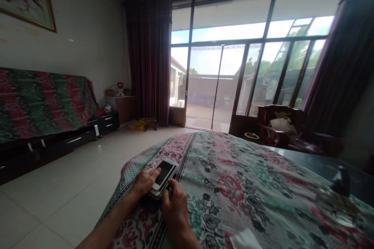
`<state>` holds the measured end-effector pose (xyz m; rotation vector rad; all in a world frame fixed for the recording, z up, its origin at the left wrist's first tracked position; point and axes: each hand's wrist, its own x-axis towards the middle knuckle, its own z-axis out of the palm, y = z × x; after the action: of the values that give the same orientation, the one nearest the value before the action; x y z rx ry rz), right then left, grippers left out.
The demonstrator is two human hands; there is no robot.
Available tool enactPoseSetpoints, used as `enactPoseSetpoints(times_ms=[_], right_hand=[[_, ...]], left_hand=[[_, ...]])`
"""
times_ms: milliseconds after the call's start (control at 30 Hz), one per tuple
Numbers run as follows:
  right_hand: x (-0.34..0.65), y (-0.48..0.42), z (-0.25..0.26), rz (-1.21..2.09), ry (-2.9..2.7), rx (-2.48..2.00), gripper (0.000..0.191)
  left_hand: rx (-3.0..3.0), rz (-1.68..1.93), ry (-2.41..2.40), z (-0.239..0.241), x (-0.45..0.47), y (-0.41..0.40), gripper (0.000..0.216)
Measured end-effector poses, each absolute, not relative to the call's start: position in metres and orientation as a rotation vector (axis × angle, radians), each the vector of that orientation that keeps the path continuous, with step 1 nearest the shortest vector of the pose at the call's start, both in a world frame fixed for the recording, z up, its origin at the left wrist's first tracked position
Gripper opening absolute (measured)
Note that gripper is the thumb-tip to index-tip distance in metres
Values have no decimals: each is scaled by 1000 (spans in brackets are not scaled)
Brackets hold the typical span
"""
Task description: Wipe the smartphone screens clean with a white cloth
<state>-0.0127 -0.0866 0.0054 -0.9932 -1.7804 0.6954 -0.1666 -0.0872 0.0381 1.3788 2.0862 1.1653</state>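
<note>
A white smartphone [166,172] with a dark screen lies tilted above the flowered cloth. My left hand [145,182] grips it from the left, thumb resting across its front. Beneath the phone shows the edge of another flat, pale thing [156,193], perhaps a second device or a case; most of it is hidden. At the lower right edge of this stack, my right hand [177,202] is closed, thumb and forefinger curled close together. What sits between those fingertips, if anything, is too small to make out.
The flowered cloth [204,171] covers a rounded table in front of me. To the right are a blurred glass object [341,214], a dark tabletop [309,161] and a wooden chair [280,124]. A low black cabinet [70,140] stands left. Glass doors [216,85] are ahead.
</note>
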Motion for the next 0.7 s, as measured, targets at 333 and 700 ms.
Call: enactPoseSetpoints(times_ms=[333, 700], right_hand=[[5, -72, 2, 577, -1893, -1079, 28], [7, -76, 7, 617, -2049, -983, 50]], left_hand=[[1451, 1186, 2263, 26, -156, -92, 38], [1542, 1138, 2519, 25, -142, -101, 45]])
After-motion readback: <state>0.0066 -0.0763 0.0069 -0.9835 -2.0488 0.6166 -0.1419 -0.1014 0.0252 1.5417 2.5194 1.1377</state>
